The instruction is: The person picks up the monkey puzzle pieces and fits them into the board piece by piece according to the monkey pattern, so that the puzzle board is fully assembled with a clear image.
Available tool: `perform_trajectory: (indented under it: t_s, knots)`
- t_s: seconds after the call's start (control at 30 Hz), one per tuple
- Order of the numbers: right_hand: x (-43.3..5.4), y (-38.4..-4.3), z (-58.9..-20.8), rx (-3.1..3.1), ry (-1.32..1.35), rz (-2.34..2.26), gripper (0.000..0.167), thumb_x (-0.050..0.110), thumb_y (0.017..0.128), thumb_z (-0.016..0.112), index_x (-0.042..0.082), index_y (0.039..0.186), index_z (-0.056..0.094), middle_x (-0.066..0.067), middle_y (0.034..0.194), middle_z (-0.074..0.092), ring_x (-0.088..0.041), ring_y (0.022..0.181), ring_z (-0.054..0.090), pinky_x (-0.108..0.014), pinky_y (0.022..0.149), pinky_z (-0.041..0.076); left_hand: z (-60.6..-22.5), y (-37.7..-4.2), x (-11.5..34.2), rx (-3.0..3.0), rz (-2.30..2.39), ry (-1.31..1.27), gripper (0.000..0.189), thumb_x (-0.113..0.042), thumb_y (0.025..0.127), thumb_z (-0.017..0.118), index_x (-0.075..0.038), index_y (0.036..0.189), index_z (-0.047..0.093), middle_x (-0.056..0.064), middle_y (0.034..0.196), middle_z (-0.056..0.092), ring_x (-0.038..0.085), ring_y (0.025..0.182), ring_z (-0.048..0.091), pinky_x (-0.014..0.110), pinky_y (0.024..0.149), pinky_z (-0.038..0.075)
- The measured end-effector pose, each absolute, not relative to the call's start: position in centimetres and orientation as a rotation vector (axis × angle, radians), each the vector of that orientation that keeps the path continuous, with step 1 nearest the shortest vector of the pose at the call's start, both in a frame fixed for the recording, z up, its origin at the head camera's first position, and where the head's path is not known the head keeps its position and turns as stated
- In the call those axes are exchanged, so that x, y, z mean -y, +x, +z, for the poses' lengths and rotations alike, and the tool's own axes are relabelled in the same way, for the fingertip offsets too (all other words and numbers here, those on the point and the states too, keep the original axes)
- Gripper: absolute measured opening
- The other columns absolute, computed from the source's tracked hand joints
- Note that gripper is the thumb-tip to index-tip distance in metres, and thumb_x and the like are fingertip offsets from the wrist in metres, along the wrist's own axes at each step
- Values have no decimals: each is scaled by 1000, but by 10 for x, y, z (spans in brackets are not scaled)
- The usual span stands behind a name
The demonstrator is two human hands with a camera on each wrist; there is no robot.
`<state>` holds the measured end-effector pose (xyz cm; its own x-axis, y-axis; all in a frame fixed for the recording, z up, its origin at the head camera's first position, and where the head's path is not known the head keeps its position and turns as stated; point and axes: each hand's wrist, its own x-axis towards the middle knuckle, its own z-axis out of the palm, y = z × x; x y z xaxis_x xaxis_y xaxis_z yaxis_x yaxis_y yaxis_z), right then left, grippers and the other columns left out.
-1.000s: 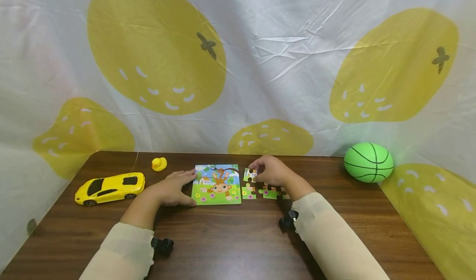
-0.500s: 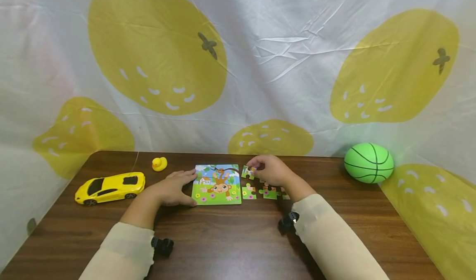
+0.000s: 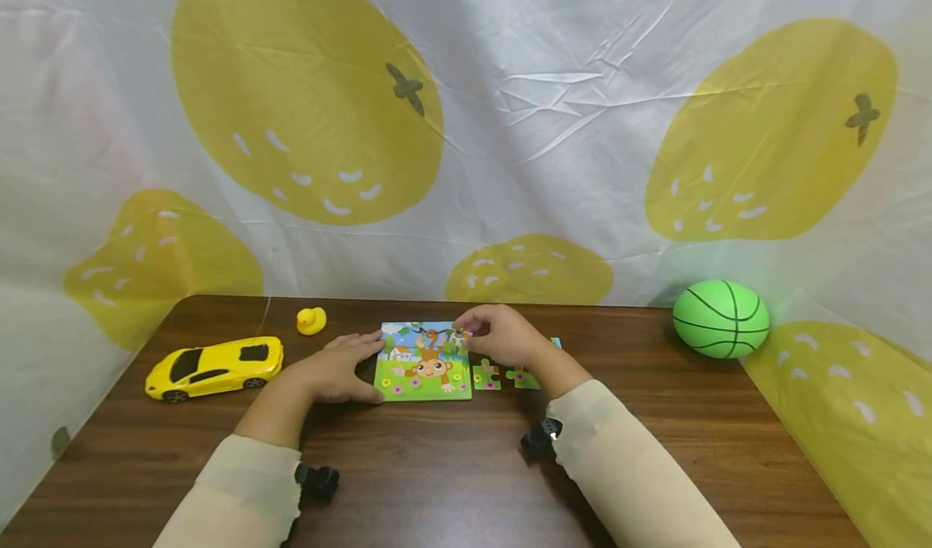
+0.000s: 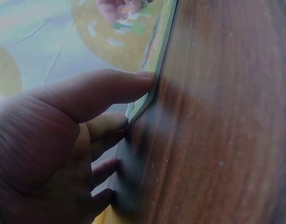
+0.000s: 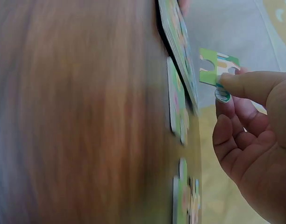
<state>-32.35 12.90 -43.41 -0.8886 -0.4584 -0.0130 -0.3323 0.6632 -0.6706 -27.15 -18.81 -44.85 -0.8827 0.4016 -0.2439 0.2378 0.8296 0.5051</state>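
Note:
A square puzzle board (image 3: 418, 386) with a monkey picture lies flat on the wooden table. My left hand (image 3: 335, 370) rests at its left side, thumb near the front left corner and fingers spread along the left edge. In the left wrist view those fingers are fairly straight, their tips right at the board's edge. My right hand (image 3: 502, 336) pinches a green and white jigsaw piece (image 5: 208, 77) between thumb and fingers, above the board's back right corner. Loose jigsaw pieces (image 3: 486, 375) lie right of the board, some hidden under my right wrist.
On the left stand a yellow toy car (image 3: 214, 368) and a small yellow rubber duck (image 3: 311, 321). A green ball (image 3: 721, 320) sits at the back right. Behind the table hangs a white curtain (image 3: 524, 167) with yellow fruit prints.
My right hand has lifted the jigsaw piece from the spot beside the board and carried it left over the board's back right corner. The left hand has stayed put.

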Motion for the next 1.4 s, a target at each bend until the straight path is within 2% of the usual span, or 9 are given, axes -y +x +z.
perform_trajectory:
  t_s: [0.07, 0.17, 0.37, 0.5, 0.7, 0.8, 0.97, 1.07, 1.4]
  knots:
    - [-122, -323, -435, -2683, -654, -1035, 24, 18, 99, 76, 22, 123, 78, 2, 105, 71, -14, 88, 64, -31, 75, 56, -448, -272, 188, -2667, 673, 483, 100, -44, 86, 85, -12, 168, 36, 11, 179, 27, 46, 166, 17, 69, 132, 20]
    - [-111, -322, -436, -2673, -693, -1030, 24, 16, 99, 76, 21, 123, 78, 2, 106, 72, -13, 87, 65, -30, 73, 56, -448, -272, 189, -2665, 673, 483, 101, -44, 86, 85, -12, 168, 36, 11, 179, 26, 46, 166, 17, 69, 132, 20]
    - [-88, -320, -436, -2625, -763, -1029, 26, 14, 98, 78, 19, 123, 78, 1, 114, 79, -11, 102, 70, -33, 92, 59, -448, -273, 189, -2658, 678, 480, 101, -45, 87, 85, -12, 168, 35, 11, 180, 26, 46, 166, 17, 70, 131, 20]
    - [-77, -320, -438, -2575, -756, -1047, 26, 13, 98, 77, 19, 123, 78, 0, 111, 79, -11, 99, 70, -34, 90, 61, -447, -273, 189, -2656, 684, 489, 101, -45, 87, 85, -11, 168, 36, 11, 179, 26, 46, 166, 17, 70, 131, 20]
    - [-63, -320, -442, -2571, -772, -1026, 27, 13, 97, 78, 20, 124, 79, 1, 117, 79, -11, 104, 69, -35, 95, 60, -448, -273, 190, -2660, 681, 495, 101, -46, 86, 85, -11, 168, 36, 11, 179, 27, 46, 165, 18, 70, 131, 20]
    - [-56, -320, -444, -2563, -762, -1027, 27, 12, 98, 78, 20, 124, 78, 0, 118, 78, -12, 100, 69, -32, 87, 62, -449, -273, 191, -2662, 677, 501, 101, -46, 86, 85, -11, 168, 36, 11, 179, 27, 47, 165, 18, 70, 131, 20]
    - [-48, -319, -447, -2518, -703, -1065, 29, 9, 96, 77, 17, 123, 78, -2, 120, 75, -12, 85, 68, -28, 67, 60, -449, -273, 191, -2668, 674, 518, 101, -46, 87, 84, -10, 168, 36, 11, 179, 27, 47, 165, 18, 70, 131, 21]
    - [-45, -318, -447, -2515, -692, -1068, 30, 7, 94, 77, 16, 123, 78, -3, 122, 71, -14, 81, 68, -29, 62, 59, -449, -273, 192, -2673, 673, 530, 101, -46, 87, 84, -10, 168, 36, 12, 179, 27, 47, 165, 19, 70, 131, 21]
    - [-36, -319, -444, -2637, -758, -863, 34, 11, 91, 80, 18, 123, 79, 0, 120, 71, -12, 98, 68, -30, 85, 58, -450, -273, 192, -2671, 680, 523, 100, -45, 87, 84, -10, 168, 36, 11, 179, 28, 48, 165, 18, 70, 131, 21]
